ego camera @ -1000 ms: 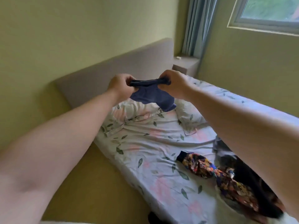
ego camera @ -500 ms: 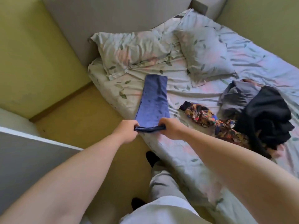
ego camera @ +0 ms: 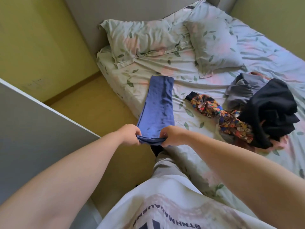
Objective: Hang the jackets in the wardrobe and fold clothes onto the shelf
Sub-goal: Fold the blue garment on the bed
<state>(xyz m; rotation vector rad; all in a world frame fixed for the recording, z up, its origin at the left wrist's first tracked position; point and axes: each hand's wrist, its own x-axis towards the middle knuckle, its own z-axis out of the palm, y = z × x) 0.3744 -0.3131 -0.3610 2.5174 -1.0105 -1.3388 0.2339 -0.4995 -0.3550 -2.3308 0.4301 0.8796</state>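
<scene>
Folding of the blue garment [ego camera: 156,104] should go best, I think, if its near end is carried straight forward onto the far end, with the side edges kept in line. It lies as a long strip on the bed [ego camera: 198,90], and the left hand [ego camera: 130,135] and the right hand [ego camera: 171,136] each pinch one near corner. One second earlier both hands held it bunched in the air; now it is laid out flat.

Grey garment [ego camera: 244,90] partly under black pile [ego camera: 270,113]

Blue folded garment [ego camera: 157,106] lies lengthwise on bed [ego camera: 206,83].
</scene>
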